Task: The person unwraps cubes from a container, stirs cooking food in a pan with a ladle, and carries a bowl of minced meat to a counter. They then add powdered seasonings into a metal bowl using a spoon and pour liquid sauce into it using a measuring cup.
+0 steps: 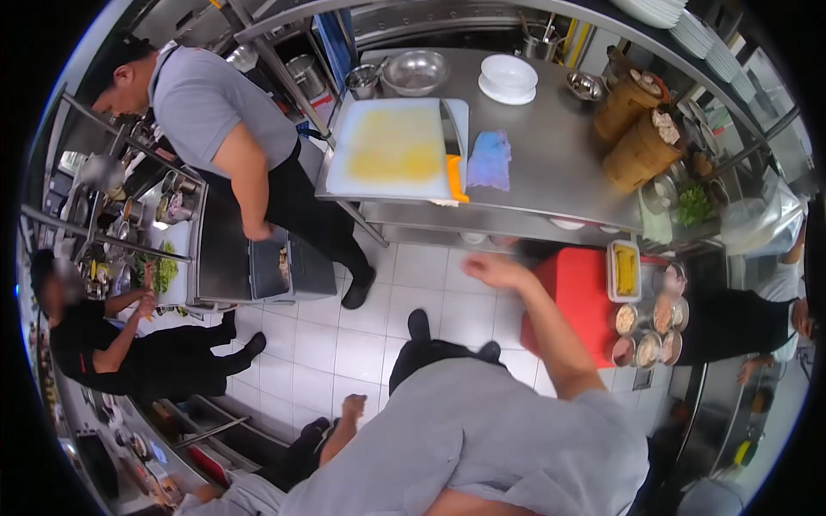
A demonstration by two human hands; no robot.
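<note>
My right hand [490, 269] is held out over the floor in front of the steel counter, its fingers slightly blurred and loosely bent, with nothing visible in them. Lower, at my other side, my left hand [352, 408] hangs over the floor tiles, small in view and also with no object visible in it. On the counter [551, 163] lies a white cutting board [344, 138] with yellow stains. An orange-handled knife [453, 155] rests along the board's right side. Beside the board is a crumpled blue-purple cloth [490, 161].
White bowls [508, 77], a steel bowl [416, 72] and bamboo steamers [641, 150] stand on the counter. At right, a red bin [559, 301] is near several food tubs [650, 340]. One person [224, 112] stands by an open grey bin [267, 268]; another [103, 344] works at left.
</note>
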